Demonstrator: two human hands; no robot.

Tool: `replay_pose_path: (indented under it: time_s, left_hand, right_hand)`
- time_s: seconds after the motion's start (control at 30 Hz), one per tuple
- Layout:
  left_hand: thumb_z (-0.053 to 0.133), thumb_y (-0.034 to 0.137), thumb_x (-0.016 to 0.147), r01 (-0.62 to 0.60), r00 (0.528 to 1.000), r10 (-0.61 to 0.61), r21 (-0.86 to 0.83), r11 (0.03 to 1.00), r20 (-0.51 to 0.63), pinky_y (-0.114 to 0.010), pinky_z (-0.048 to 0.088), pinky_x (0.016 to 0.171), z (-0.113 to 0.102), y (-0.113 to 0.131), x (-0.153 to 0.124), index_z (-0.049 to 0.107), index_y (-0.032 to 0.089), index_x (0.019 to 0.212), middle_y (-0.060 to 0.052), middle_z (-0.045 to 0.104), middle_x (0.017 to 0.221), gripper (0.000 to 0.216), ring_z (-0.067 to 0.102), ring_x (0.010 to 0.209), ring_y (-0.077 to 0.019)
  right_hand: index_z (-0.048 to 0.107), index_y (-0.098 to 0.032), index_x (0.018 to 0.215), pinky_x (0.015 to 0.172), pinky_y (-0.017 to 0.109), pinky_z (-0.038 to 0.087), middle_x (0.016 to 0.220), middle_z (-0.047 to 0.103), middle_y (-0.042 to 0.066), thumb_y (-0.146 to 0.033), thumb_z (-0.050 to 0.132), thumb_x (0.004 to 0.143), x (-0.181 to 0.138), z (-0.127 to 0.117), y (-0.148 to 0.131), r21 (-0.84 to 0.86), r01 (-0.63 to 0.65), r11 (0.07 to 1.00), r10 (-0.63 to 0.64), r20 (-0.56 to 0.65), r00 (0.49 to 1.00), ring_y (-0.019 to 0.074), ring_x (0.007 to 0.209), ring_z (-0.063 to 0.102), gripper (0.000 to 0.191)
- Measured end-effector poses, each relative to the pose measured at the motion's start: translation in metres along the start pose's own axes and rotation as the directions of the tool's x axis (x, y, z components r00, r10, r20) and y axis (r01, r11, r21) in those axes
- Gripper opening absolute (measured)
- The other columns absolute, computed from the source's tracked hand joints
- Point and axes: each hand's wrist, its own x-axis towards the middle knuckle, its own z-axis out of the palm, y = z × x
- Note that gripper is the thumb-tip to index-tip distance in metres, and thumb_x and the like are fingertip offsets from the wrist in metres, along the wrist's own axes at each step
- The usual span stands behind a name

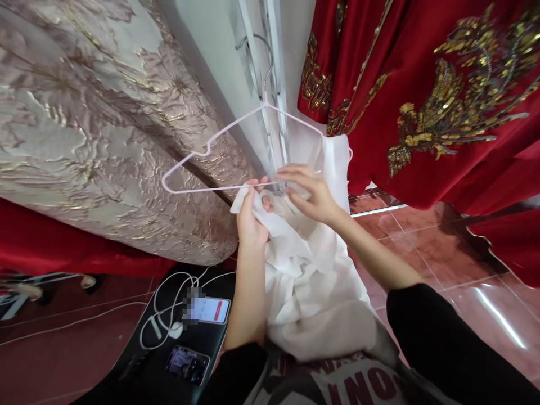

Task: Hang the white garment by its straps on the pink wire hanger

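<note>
"As the white garment (312,281) covers the right end of the hanger (265,104), grips?"

"Left hand (252,222): closed on garment at lower bar (202,190). Right hand (311,196): loosely spread, hold unclear. Apparent step: dressing the hanger; next likely needs easing fabric over its bare left end."

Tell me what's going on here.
A person is handling a white garment at a pale pink hanger by a metal rack. The left hand grips the fabric near the hanger's lower bar; the right hand, blurred, is beside it with fingers extended. The garment covers the hanger's right end, while its left end is bare.
</note>
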Motion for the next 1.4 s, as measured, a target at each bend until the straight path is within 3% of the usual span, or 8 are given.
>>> replay_pose_path:
  time_s: [0.2,0.4,0.53,0.73,1.0,1.13,1.3,1.4]
  left_hand:
    - [0.084,0.035,0.080,-0.046,0.998,0.047,0.044,0.998,-0.033,-0.026,0.042,0.057,-0.002,-0.003,-0.004,0.066,0.025,0.103,-0.004,0.078,0.123,0.031,0.050,0.059,-0.0080]
    - [0.079,0.028,0.076,-0.074,0.993,0.081,0.081,0.994,-0.082,-0.024,0.044,0.058,0.009,-0.008,-0.005,0.063,0.024,0.101,-0.004,0.076,0.126,0.030,0.050,0.060,-0.0073]
    - [0.078,0.033,0.077,-0.090,0.991,0.106,0.178,0.980,-0.078,-0.026,0.043,0.057,0.012,-0.009,-0.007,0.060,0.024,0.099,-0.006,0.076,0.120,0.030,0.048,0.059,-0.0086]
    - [0.079,0.034,0.083,-0.142,0.982,0.164,0.211,0.967,-0.095,-0.026,0.039,0.055,0.016,-0.012,-0.009,0.057,0.024,0.092,-0.004,0.074,0.108,0.026,0.045,0.058,-0.0096]
    - [0.082,0.032,0.081,-0.107,0.987,0.127,0.178,0.978,-0.103,-0.024,0.037,0.053,0.016,-0.011,-0.003,0.058,0.024,0.089,-0.004,0.075,0.106,0.027,0.041,0.057,-0.0090]
    - [0.082,0.024,0.076,-0.023,0.999,0.027,0.091,0.996,-0.040,-0.022,0.035,0.051,0.015,-0.010,0.000,0.060,0.022,0.089,-0.004,0.076,0.109,0.026,0.041,0.056,-0.0072]
    - [0.079,0.022,0.073,0.048,0.999,-0.048,0.056,0.997,0.003,-0.023,0.037,0.053,0.022,-0.015,0.000,0.065,0.021,0.092,-0.006,0.077,0.118,0.024,0.044,0.057,-0.0069]
    - [0.078,0.028,0.075,0.071,0.997,-0.073,0.084,0.994,0.018,-0.026,0.042,0.058,0.023,-0.015,-0.004,0.070,0.022,0.104,-0.007,0.075,0.130,0.030,0.049,0.059,-0.0084]
  right_hand:
    - [0.051,-0.027,0.141,0.097,0.050,0.057,0.134,0.060,0.014,-0.061,0.071,0.094,-0.030,-0.039,0.031,-0.036,-0.434,0.900,0.346,-0.545,0.764,0.0292,0.123,0.063,0.062]
    - [0.059,-0.023,0.103,0.079,0.038,0.055,0.100,0.066,0.006,-0.058,0.081,0.083,-0.026,-0.028,0.070,-0.071,-0.555,0.829,0.469,-0.452,0.759,0.0214,0.088,0.061,0.046]
    - [0.049,-0.022,0.067,0.072,0.036,0.051,0.064,0.043,-0.001,-0.037,0.077,0.087,-0.005,-0.035,0.059,-0.056,-0.608,0.792,0.538,-0.408,0.738,0.0176,0.071,0.053,0.037]
    - [0.063,-0.019,0.074,0.069,0.032,0.053,0.071,0.059,0.000,-0.036,0.069,0.096,0.021,-0.068,0.063,0.269,-0.448,0.853,0.522,-0.431,0.736,0.0161,0.079,0.065,0.028]
    - [0.062,-0.020,0.070,0.062,0.029,0.049,0.056,0.041,-0.007,-0.041,0.062,0.098,0.014,-0.146,0.108,0.768,-0.394,0.505,0.739,-0.149,0.657,0.0059,0.056,0.053,0.035]
    - [0.070,-0.025,0.088,0.048,0.027,0.040,0.055,0.025,-0.010,-0.041,0.071,0.088,-0.018,-0.113,0.077,0.779,-0.350,0.520,0.778,-0.262,0.571,0.0080,0.044,0.032,0.016]
    - [0.049,-0.033,0.156,0.063,0.033,0.055,0.098,0.069,0.005,-0.049,0.055,0.101,-0.022,-0.009,0.010,0.482,-0.407,0.776,0.592,-0.333,0.734,0.0174,0.075,0.067,0.057]
    - [0.034,-0.032,0.167,0.088,0.042,0.062,0.128,0.070,0.011,-0.042,0.050,0.104,-0.008,0.034,0.000,0.292,-0.370,0.882,0.436,-0.211,0.875,0.0245,0.108,0.071,0.066]
